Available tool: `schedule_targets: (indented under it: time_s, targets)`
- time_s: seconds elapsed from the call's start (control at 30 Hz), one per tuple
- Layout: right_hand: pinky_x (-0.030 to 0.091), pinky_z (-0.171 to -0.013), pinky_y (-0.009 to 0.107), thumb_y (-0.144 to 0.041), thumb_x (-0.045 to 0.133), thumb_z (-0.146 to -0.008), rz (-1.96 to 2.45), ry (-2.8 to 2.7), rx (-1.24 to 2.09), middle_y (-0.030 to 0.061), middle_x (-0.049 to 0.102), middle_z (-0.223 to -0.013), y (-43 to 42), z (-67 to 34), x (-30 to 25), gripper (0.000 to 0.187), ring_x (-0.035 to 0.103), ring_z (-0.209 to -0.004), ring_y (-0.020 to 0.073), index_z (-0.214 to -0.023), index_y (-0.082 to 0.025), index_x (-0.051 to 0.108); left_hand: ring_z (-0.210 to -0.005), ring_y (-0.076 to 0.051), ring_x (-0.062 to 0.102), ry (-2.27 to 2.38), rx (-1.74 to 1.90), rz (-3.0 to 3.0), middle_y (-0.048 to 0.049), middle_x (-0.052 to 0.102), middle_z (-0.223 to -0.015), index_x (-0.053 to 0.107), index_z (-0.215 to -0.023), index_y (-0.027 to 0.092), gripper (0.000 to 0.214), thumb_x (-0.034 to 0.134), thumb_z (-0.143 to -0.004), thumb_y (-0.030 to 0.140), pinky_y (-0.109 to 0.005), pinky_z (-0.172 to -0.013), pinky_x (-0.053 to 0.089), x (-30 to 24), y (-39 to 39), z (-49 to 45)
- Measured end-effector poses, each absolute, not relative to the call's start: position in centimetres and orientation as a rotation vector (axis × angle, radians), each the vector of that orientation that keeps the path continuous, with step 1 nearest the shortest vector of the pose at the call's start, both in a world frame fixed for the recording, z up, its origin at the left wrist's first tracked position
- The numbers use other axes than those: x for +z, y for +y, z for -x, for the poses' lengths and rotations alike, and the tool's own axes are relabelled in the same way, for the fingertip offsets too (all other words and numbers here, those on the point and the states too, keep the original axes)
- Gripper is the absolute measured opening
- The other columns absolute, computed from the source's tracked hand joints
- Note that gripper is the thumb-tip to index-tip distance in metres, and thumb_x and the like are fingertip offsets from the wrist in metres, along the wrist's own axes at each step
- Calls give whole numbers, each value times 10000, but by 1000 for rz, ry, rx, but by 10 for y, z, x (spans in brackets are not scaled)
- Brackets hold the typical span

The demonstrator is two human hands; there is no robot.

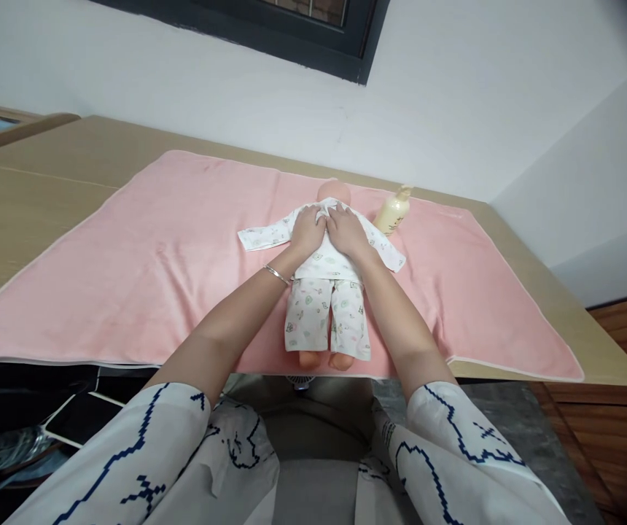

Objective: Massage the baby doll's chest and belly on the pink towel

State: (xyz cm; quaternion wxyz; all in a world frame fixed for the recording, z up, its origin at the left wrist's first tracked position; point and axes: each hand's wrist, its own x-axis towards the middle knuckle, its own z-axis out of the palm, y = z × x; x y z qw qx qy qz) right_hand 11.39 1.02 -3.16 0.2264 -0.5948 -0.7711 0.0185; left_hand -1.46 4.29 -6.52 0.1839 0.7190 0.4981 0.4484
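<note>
A baby doll (327, 266) in white pyjamas with small prints lies lengthwise in front of me, its bald head (334, 191) at the far end and its feet (340, 360) near me. Both sleeves stretch out to the sides. My left hand (308, 232) rests on the left of the doll's upper body, fingers extended over the shirt. On the right side, my right hand (345, 232) lies flat in the same way. The fingers of the two hands nearly meet in the middle. Neither hand grips anything.
A pink blanket (127, 255) lies under the doll on a wooden table (56, 175). Right of the doll's head leans a pale yellow pump bottle (393, 211). At lower left are a dark-screened phone or tablet (84, 417) and a clear plastic bottle (1, 450). A wall rises behind.
</note>
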Motion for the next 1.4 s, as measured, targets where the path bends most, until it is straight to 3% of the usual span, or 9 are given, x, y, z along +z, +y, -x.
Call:
schedule_targets:
  time_s: [0.1, 0.17, 0.3, 0.47, 0.53, 0.73, 0.93, 1.23, 1.4]
  targets:
    - [335, -1220, 460, -323, 225, -1026, 1591, -2043, 107, 142, 567, -1478, 20, -133, -34, 522, 473, -1414, 274, -1370, -124, 564, -1332, -287, 544, 1472, 1207, -2087, -173, 644, -1350, 624, -1271, 94, 385, 435, -954, 204, -418, -1207, 369, -62, 39, 13]
    - [367, -1188, 495, -335, 230, -1025, 1688, -1974, 105, 167, 593, -1432, 22, -134, -35, 522, 517, -1359, 306, -1355, -111, 567, -1328, -291, 548, 1503, 1160, -2125, -176, 649, -1339, 623, -1268, 78, 385, 428, -962, 204, -414, -1204, 376, -59, 37, 12]
    - [292, -1187, 629, -359, 274, -1021, 1822, -2020, 54, 211, 476, -1532, 14, -114, -34, 546, 375, -1466, 397, -1442, -86, 491, -1414, -259, 487, 1511, 1040, -2184, -129, 589, -1455, 588, -1349, 125, 430, 382, -978, 198, -395, -1254, 313, -57, 41, 15]
    - [226, -1214, 651, -390, 272, -1034, 1639, -2172, 137, 89, 423, -1608, 14, -117, -30, 515, 299, -1520, 363, -1455, -220, 516, -1542, -234, 312, 1491, 811, -2271, -115, 412, -1621, 450, -1497, 116, 522, 314, -1000, 195, -398, -1300, 206, -56, 48, 20]
    - [231, -1214, 641, -408, 273, -1035, 1680, -2105, 172, 87, 409, -1617, 18, -128, -30, 521, 299, -1520, 359, -1464, -221, 502, -1522, -245, 345, 1489, 794, -2363, -139, 430, -1605, 446, -1493, 103, 520, 291, -1006, 197, -416, -1289, 226, -52, 42, 19]
    - [356, -1146, 576, -317, 294, -1013, 1953, -1882, 84, 265, 577, -1395, 9, -119, -25, 485, 496, -1357, 395, -1296, -41, 574, -1269, -323, 586, 1651, 823, -2428, -204, 668, -1269, 636, -1212, 95, 381, 349, -969, 156, -481, -1122, 420, -36, 19, 9]
    - [462, -1013, 564, -270, 306, -1002, 1969, -2046, 108, 268, 617, -1317, -12, -93, -7, 431, 563, -1248, 406, -1256, -65, 588, -1237, -267, 598, 1493, 967, -2297, -145, 666, -1297, 616, -1219, 149, 369, 351, -968, 202, -437, -1113, 449, -47, 45, 22]
    - [378, -1148, 504, -290, 284, -989, 1690, -1976, 125, 154, 593, -1413, 18, -131, -29, 444, 531, -1318, 297, -1290, -140, 574, -1348, -339, 519, 1661, 873, -2456, -207, 618, -1346, 599, -1260, 101, 367, 387, -971, 181, -504, -1154, 382, -47, 14, -8]
    - [331, -1172, 553, -286, 287, -998, 1847, -1970, 40, 207, 510, -1496, 2, -103, -26, 495, 436, -1417, 352, -1388, -84, 515, -1311, -280, 550, 1424, 990, -2403, -154, 636, -1336, 620, -1198, 147, 334, 381, -966, 174, -466, -1180, 387, -56, 49, 16]
